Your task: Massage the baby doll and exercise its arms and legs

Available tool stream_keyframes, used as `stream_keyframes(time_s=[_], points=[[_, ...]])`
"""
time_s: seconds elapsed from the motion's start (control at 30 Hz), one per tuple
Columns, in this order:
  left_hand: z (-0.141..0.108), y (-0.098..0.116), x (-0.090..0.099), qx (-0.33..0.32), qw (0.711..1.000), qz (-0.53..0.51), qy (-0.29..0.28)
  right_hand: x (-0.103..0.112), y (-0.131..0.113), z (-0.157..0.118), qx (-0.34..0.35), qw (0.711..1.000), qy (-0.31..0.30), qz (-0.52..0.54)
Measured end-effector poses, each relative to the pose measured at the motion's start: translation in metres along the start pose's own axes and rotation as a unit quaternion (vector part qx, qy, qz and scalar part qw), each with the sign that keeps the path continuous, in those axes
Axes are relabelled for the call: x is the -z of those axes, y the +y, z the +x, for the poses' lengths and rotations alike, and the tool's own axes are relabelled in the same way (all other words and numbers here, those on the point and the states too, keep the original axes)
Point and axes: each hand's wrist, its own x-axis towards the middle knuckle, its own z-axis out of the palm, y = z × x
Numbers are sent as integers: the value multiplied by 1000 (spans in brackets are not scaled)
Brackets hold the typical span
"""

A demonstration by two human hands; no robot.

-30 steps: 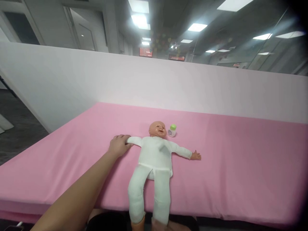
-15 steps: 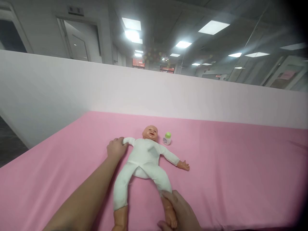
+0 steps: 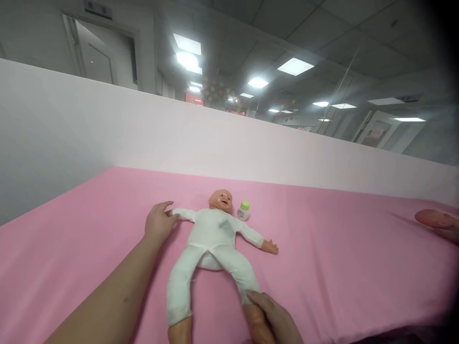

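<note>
White-suited doll (image 3: 211,239): left hand (image 3: 158,223) grips sleeve, right hand (image 3: 274,320) foot.

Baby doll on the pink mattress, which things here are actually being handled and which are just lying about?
Being handled:
- baby doll, on its back in a white suit
- left hand, at the doll's arm
- right hand, around the doll's lower leg

Lying about:
- small bottle with green cap, beside the doll's head
- pink mattress
- skin-toned thing at the right edge, unclear what it is
</note>
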Motion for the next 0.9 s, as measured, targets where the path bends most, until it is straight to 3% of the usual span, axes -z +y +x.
stream_keyframes(time_s=[0.1,0.17,0.23,0.3,0.37,0.5,0.6,0.8,0.9], points=[[0,1,-7,78,982,-161,62,0,-4,-3,-39,999,8,-7],[-1,0,-12,132,937,-311,90,0,-9,1,-35,999,2,-1],[-2,1,-14,150,885,-436,69,0,-12,6,-21,1000,-13,12],[-5,4,-12,142,857,-494,27,1,-13,9,-15,999,-19,26],[-9,10,-6,130,865,-484,25,2,-12,8,-27,999,-6,37],[-26,30,8,43,931,-353,82,10,-8,3,-72,992,69,82],[-40,44,8,-31,961,-269,60,18,-13,9,-75,986,94,118],[-57,70,-13,-200,974,-99,-26,19,-34,24,-47,988,35,145],[-54,89,-21,-212,976,-48,-25,13,-36,23,-16,992,-11,126]])
